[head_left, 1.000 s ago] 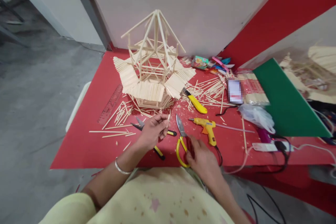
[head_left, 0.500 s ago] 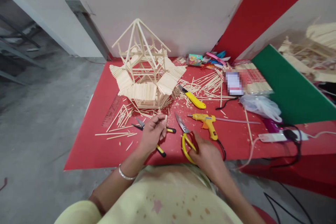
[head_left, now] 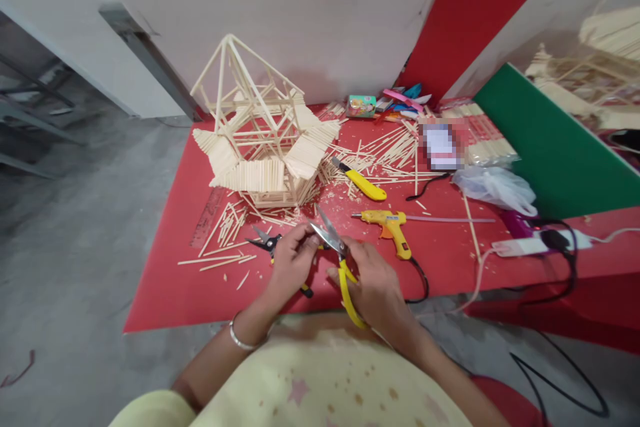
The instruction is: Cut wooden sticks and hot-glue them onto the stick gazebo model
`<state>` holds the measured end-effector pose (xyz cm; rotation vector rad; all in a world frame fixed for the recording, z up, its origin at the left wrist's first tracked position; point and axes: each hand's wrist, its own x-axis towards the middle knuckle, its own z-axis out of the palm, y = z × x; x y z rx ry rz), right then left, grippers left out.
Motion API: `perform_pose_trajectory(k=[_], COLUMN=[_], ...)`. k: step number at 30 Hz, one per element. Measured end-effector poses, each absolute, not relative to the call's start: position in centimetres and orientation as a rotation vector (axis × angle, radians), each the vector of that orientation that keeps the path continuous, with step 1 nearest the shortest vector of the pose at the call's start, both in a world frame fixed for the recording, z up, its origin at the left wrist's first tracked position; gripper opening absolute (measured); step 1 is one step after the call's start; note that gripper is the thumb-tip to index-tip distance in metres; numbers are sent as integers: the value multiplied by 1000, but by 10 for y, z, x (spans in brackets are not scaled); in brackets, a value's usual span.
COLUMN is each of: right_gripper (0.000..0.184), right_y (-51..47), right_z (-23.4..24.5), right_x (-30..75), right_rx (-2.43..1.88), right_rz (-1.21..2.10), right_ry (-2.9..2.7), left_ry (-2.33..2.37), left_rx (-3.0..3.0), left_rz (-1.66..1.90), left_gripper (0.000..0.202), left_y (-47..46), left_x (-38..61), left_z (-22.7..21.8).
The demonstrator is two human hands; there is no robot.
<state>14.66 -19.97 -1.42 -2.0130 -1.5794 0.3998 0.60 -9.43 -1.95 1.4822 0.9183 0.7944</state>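
Note:
My left hand (head_left: 295,257) is closed in a pinch, fingertips right beside the scissor blades. The short wooden stick in it, plain a moment earlier, is mostly hidden by fingers and blades. Yellow-handled scissors (head_left: 345,280) are gripped in my right hand (head_left: 375,280), with their blades parted and pointing up and left. Partly under my left hand lies a pair of black and yellow cutters (head_left: 270,243). Behind both hands stands a model house (head_left: 260,177) of wooden sticks, with an open pointed roof frame and slatted panels around it.
A yellow glue gun (head_left: 393,223) and a yellow utility knife (head_left: 367,185) lie on the red tabletop (head_left: 165,287). Loose sticks (head_left: 393,150) are scattered about. Farther right are a plastic bag (head_left: 495,188), a white power strip (head_left: 525,247) with cords, and a green board (head_left: 550,153).
My right hand has brought the scissors left and up, so their blades now meet the fingertips of my left hand. The camera view has shifted slightly.

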Motion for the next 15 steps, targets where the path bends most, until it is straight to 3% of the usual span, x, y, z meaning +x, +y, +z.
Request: perform_pose_trajectory(k=[15], right_gripper=[48], right_y=[-193], right_z=[-15], right_x=[144], right_rx=[-2042], right_rz=[475], right_ry=[-1603], left_ry=[946], left_rx=[1689], left_rz=[876], left_gripper=[14], left_y=[-92], left_x=[9], left_z=[-19])
